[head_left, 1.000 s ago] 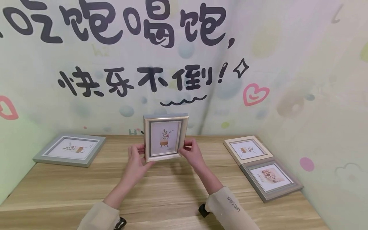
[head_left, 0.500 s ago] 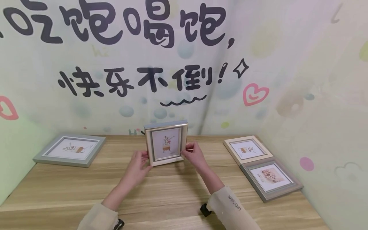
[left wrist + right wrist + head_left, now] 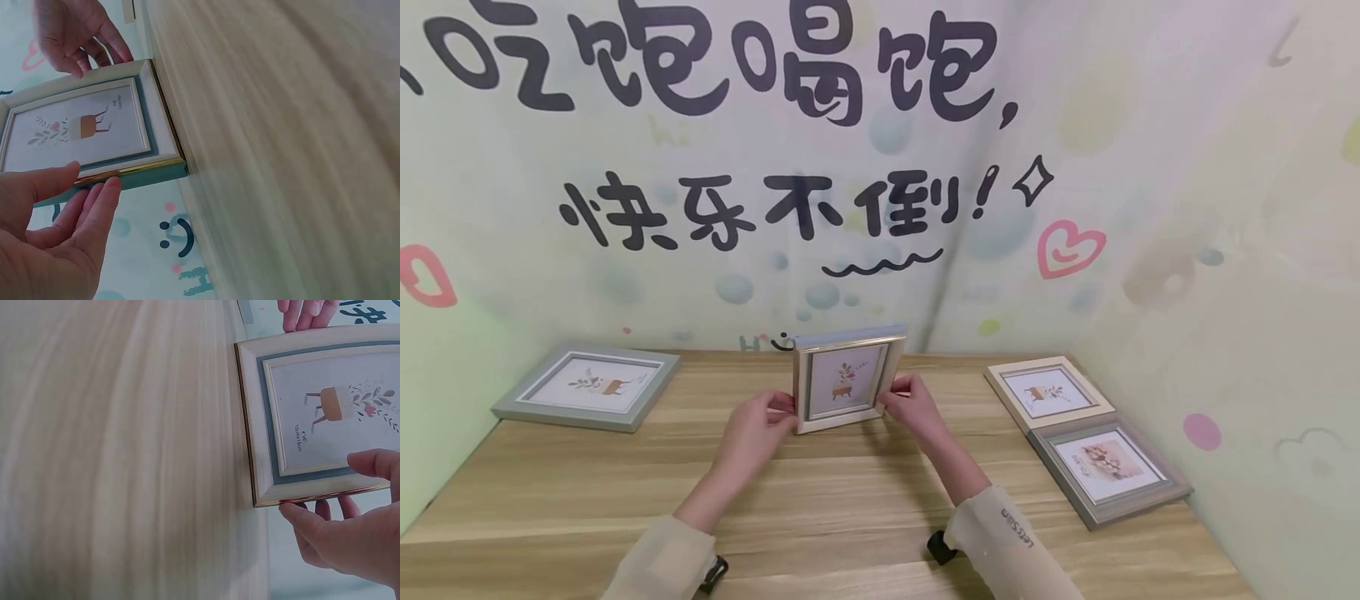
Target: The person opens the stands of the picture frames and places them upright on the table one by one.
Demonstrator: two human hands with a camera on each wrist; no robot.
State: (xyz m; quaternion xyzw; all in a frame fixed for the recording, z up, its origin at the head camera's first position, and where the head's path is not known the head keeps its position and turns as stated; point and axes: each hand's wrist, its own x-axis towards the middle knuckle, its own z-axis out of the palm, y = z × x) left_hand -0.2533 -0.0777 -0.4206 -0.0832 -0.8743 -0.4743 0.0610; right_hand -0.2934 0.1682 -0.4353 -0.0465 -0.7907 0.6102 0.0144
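Fingers (image 3: 104,206) of the left hand (image 3: 752,432) and right hand (image 3: 916,412) pinched the photo frame (image 3: 845,385) by its side edges. It was roughly upright, lower edge at the worktop (image 3: 820,517), near the wall (image 3: 715,321). Back support was hidden; lacking one, uneven release could topple it.

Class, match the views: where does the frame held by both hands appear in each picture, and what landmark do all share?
Head: the frame is just below centre, between left hand and right hand.
Left wrist: left side, turned sideways, cut by the left edge.
Right wrist: upper right, turned sideways, cut by the right edge.
Shared landmark: the table, showing in all three.
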